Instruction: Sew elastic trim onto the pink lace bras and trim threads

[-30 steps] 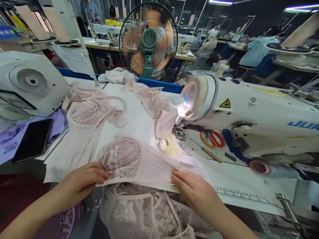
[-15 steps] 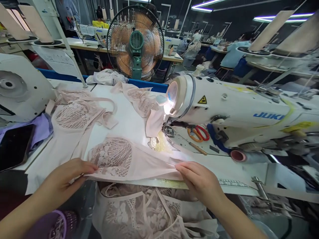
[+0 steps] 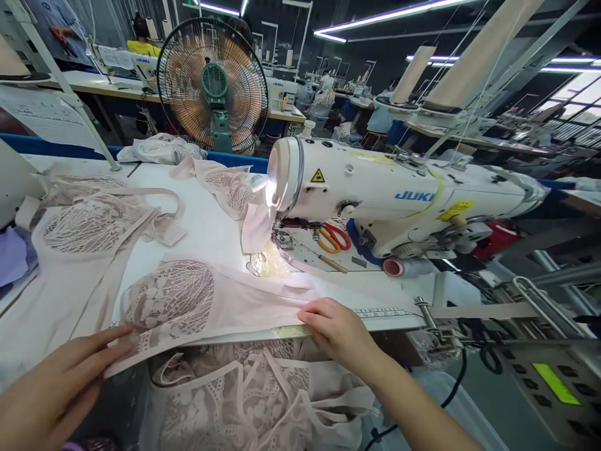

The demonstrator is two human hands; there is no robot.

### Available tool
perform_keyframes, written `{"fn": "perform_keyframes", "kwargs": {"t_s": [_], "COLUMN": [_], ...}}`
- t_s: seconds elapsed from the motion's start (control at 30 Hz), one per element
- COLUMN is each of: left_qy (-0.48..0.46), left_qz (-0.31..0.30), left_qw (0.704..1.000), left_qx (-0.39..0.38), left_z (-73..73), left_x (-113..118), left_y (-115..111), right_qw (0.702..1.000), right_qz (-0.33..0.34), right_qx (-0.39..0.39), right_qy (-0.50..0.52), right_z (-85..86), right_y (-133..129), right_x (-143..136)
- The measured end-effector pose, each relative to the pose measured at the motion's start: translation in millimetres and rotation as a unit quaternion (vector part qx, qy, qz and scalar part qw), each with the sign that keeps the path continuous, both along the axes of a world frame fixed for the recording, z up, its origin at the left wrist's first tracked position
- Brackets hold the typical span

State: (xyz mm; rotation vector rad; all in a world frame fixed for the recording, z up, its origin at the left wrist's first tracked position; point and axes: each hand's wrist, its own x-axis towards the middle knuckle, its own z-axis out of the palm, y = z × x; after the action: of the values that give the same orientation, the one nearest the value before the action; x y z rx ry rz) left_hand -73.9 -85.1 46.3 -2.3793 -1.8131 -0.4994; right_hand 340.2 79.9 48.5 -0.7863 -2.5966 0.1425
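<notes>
A pale pink lace bra (image 3: 253, 307) lies stretched along the front edge of the sewing table, its lace cup at the left and its plain wing at the right. My left hand (image 3: 61, 382) holds the lower edge beside the cup, fingertips over the fabric and thumb below. At the far end of the wing, my right hand (image 3: 335, 332) pinches the fabric, fingers closed. Just behind the wing, more pink fabric (image 3: 257, 228) lies by the needle area of the white sewing machine (image 3: 366, 188), under its lit lamp.
Another pink bra (image 3: 84, 232) lies on the left. Orange- and red-handled scissors (image 3: 335, 238), a thin wooden-handled tool (image 3: 333, 263) and a thread cone (image 3: 408, 267) rest by the machine. Below the edge hang several bras (image 3: 235, 401). A fan (image 3: 213, 81) stands behind.
The view has turned right, so the scene sits further left. My left hand has slid outward along the bra's lower edge, its fingers straighter. My right hand keeps its hold on the wing.
</notes>
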Motion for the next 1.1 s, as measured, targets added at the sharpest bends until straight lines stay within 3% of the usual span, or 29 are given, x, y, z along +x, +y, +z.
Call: {"fn": "perform_keyframes", "kwargs": {"t_s": [0.1, 0.17, 0.27, 0.33, 0.43, 0.53, 0.8, 1.1], "left_qy": [0.009, -0.034, -0.005, 0.028, 0.034, 0.032, -0.055, -0.020], "left_qz": [-0.017, -0.044, -0.117, -0.081, -0.060, -0.064, -0.093, -0.118], "left_qw": [1.000, 0.998, 0.992, 0.996, 0.998, 0.997, 0.993, 0.993], "left_qx": [-0.005, 0.023, 0.037, 0.026, 0.006, -0.005, -0.050, -0.015], "left_z": [17.4, 22.4, 16.6, 9.8, 4.9, 5.5, 6.1, 4.0], "left_x": [34.1, 65.3, 103.3, 115.6, 119.6, 115.4, 104.4, 98.1], "left_y": [-12.8, -7.8, 23.2, 47.3, 69.2, 75.7, 82.0, 80.2], "right_qw": [0.999, 0.996, 0.993, 0.995, 0.990, 0.986, 0.991, 0.989], "right_qz": [-0.022, -0.036, -0.052, -0.045, -0.013, -0.013, 0.028, 0.025], "right_qx": [-0.016, -0.033, -0.062, -0.086, -0.111, -0.104, -0.073, -0.120], "right_qy": [-0.046, -0.079, -0.082, -0.027, 0.088, 0.129, 0.110, 0.082], "right_z": [2.3, 3.5, 4.1, 4.3, 5.2, 7.3, 2.8, -3.7], "right_y": [-4.1, -6.8, -8.7, -7.7, -2.1, 7.0, 17.3, 20.1], "right_x": [0.8, 1.5, 1.2, -0.7, -4.6, -7.0, -6.9, 3.8]}}
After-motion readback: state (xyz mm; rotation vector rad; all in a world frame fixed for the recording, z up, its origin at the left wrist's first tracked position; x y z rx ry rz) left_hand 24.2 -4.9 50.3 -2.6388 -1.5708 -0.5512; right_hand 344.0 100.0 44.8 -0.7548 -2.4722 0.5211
